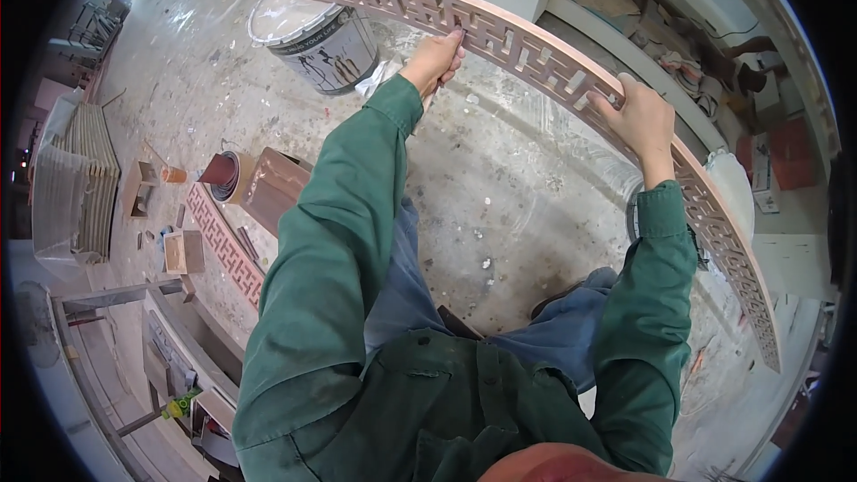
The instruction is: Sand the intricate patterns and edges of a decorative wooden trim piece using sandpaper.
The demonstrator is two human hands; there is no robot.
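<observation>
At far left, a stack of panels [76, 178] stands in clear wrapping, presumably to keep dust off. Right of it, a small orange cup [173, 176], a brown abrasive-looking roll [225, 177] and a second fretwork strip [221, 243] lie on the floor [500, 187], apparently set aside within reach. A lidded white bucket [326, 49] stands under the left end of the fretwork panel [527, 52]; it probably serves as a prop, though contact is not confirmed.

The left hand [433, 62] is at the panel's near edge, fingers curled closed against the openings. Whether it pinches the wood or some small item cannot be told. The right hand [644, 120] grips the panel, fingers over the upper edge and thumb on the near face, which appears to steady it.

The panel is held in front of the person, spanning from above the bucket to well beyond the right hand. Condition, left to right: squared left end, plain pale border along the upper edge, and a pinkish-brown, angular, interlocking cut-out pattern running to the far right end. No break is visible. It appears bowed; lens bending prevents confirming its true shape. Surface smoothness cannot be judged.
</observation>
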